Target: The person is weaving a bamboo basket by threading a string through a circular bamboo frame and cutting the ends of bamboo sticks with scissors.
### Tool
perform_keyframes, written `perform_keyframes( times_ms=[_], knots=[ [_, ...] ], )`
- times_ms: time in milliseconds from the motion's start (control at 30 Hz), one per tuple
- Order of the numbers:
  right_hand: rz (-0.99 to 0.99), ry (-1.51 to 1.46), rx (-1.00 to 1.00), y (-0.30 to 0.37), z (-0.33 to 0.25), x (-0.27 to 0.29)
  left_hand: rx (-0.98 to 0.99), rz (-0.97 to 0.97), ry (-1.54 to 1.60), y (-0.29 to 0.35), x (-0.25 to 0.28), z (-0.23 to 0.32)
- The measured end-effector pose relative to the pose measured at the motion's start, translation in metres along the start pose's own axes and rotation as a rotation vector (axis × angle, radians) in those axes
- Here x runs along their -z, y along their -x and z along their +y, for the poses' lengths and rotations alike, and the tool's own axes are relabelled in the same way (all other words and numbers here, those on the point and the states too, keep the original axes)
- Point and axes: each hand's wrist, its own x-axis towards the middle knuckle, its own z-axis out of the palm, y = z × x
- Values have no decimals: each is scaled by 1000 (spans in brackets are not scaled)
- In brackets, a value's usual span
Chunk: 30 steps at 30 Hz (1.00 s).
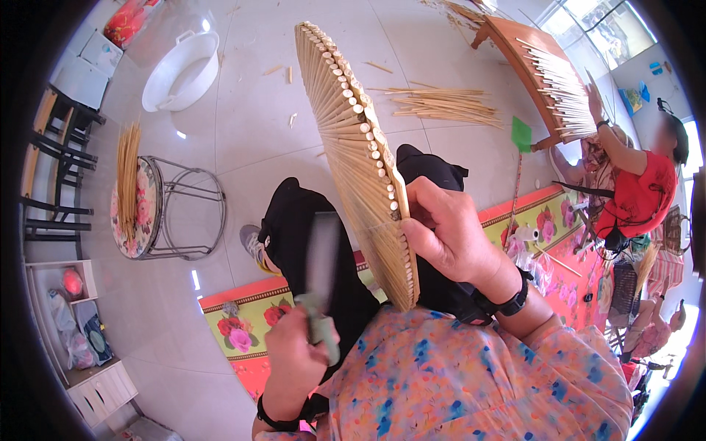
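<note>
My right hand point(454, 239) grips the near right edge of a round, flat mat of pale stalks point(349, 165), thumb on its rim. The mat stands tilted nearly on edge above my lap, its cut stalk ends making a row of white dots along the rim. In my left hand point(288, 353) is a knife point(322, 268) with a pale green handle. Its blade points up and away, blurred by motion, and sits to the left of the mat, apart from it. My fingers wrap round the handle.
A floral stool point(145, 213) at the left bears a stalk bundle point(127, 173). Beyond it lies a white tub point(180, 72). Loose stalks point(445, 104) lie on the floor. Far right, a person in red point(636, 195) reaches to stalks on a wooden table point(511, 44). A floral mat point(243, 334) lies below me.
</note>
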Motion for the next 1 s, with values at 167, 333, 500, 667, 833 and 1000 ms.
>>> perform_keyframes(
  times_ms=[167, 333, 500, 667, 833, 1000],
  knots=[
    [1, 3, 17, 0, 5, 0, 82, 317, 25, -6, 6, 0],
    [-8, -36, 17, -1, 4, 0, -89, 234, -318, -8, 4, -2],
    [-7, -20, 23, 0, 5, -2, -88, 201, -359, -11, 2, 1],
    [-18, -15, 24, -1, 4, -1, -106, 203, -402, -12, 4, 2],
    [-10, -8, 36, 0, 5, -2, -104, 179, -397, -14, 5, 2],
    [0, -12, 0, 0, 4, 0, -95, 217, -312, -10, 1, -7]
  ],
)
